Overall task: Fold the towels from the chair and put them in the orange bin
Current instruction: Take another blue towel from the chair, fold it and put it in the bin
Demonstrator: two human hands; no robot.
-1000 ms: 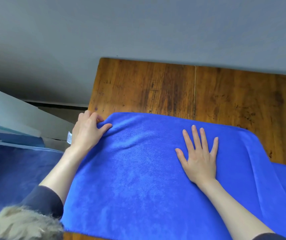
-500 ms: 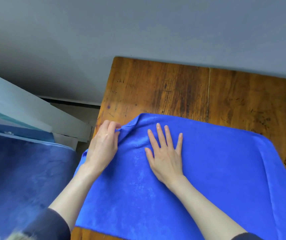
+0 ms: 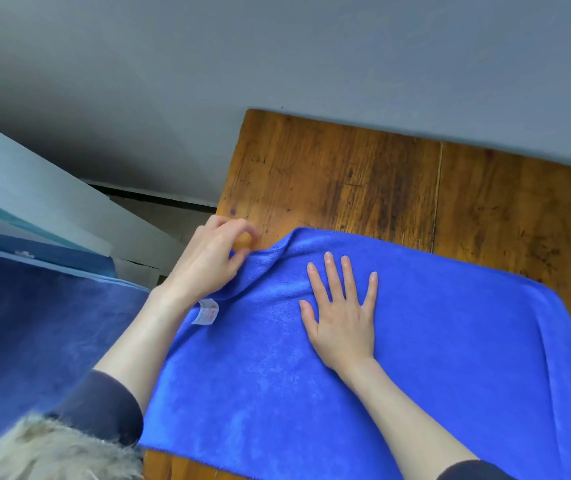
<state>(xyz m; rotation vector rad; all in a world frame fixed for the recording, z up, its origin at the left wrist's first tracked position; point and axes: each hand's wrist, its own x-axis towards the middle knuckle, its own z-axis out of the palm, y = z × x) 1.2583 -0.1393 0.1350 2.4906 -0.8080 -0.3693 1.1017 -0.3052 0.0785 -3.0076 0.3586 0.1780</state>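
At the far left there is a dark blue soft surface [image 3: 27, 334], and beyond it some pale boards [image 3: 34, 188] lean under the grey wall [image 3: 277, 46]. A tuft of light fur [image 3: 45, 448] shows at the near left corner, beside a dark sleeve [image 3: 104, 407]. The left hand [image 3: 207, 261] is at the left far corner of the blue towel [image 3: 450, 358]; its fingers [image 3: 239, 233] are curled and the thumb and fingertips pinch the raised edge of the cloth, which makes a small ridge there. Just near of this hand a white label [image 3: 205, 312] sticks out from the left edge of the towel. The right hand [image 3: 342, 313] lies flat on the towel, palm down, with the fingers straight and a little spread, holding nothing. The towel is spread on the wooden table [image 3: 346, 174] and covers its near part; its left edge hangs slightly over the side of the table. At the right a second layer of the blue cloth shows under the rounded edge.
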